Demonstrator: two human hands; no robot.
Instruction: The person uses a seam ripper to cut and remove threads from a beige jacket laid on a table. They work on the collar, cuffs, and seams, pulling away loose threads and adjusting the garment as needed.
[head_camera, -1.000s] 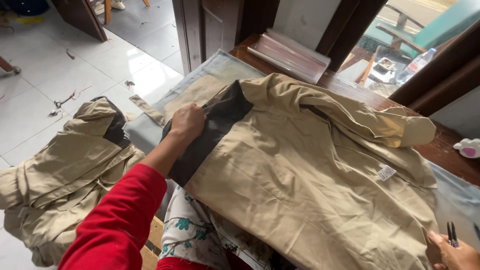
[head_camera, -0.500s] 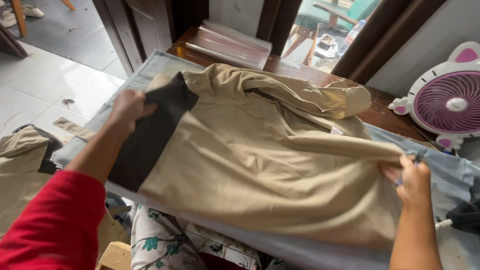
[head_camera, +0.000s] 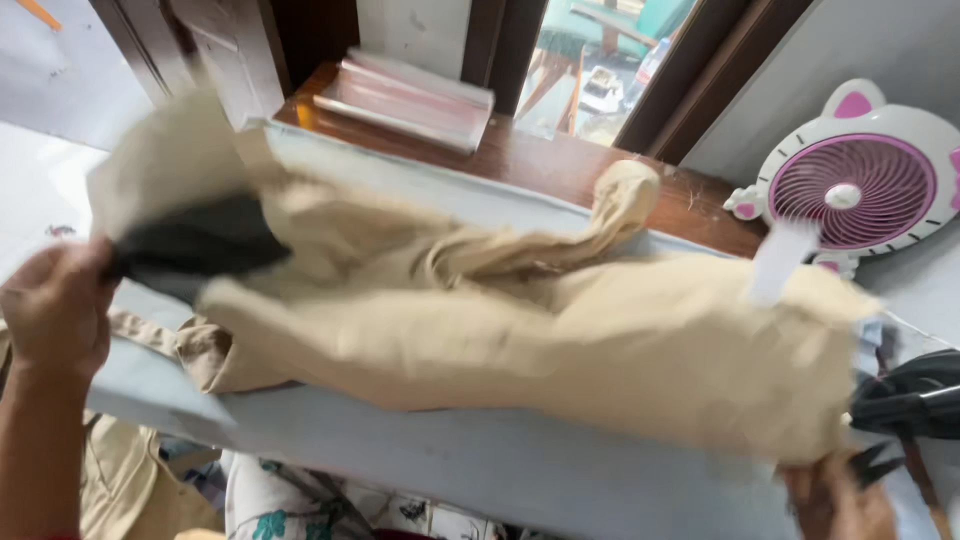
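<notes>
A tan garment (head_camera: 520, 330) with a black patch (head_camera: 195, 240) hangs lifted and blurred over a pale blue padded board (head_camera: 480, 465). My left hand (head_camera: 55, 315) grips the garment at its dark end on the left. At the bottom right, my right hand (head_camera: 835, 500) holds the garment's other edge, partly cut off by the frame. A white label (head_camera: 780, 260) sticks up from the cloth near the right end. One sleeve (head_camera: 610, 205) trails up toward the wooden sill.
A wooden sill (head_camera: 560, 165) runs behind the board, with a stack of flat pinkish things (head_camera: 405, 95) on it. A white and pink cat-shaped fan (head_camera: 850, 185) stands at the right. A dark iron (head_camera: 910, 395) sits at the right edge. More tan cloth (head_camera: 120, 480) hangs at lower left.
The garment was lying flat on the board; now both hands have lifted it and it is flipping in the air, blurred. My left hand drew back toward the left edge.
</notes>
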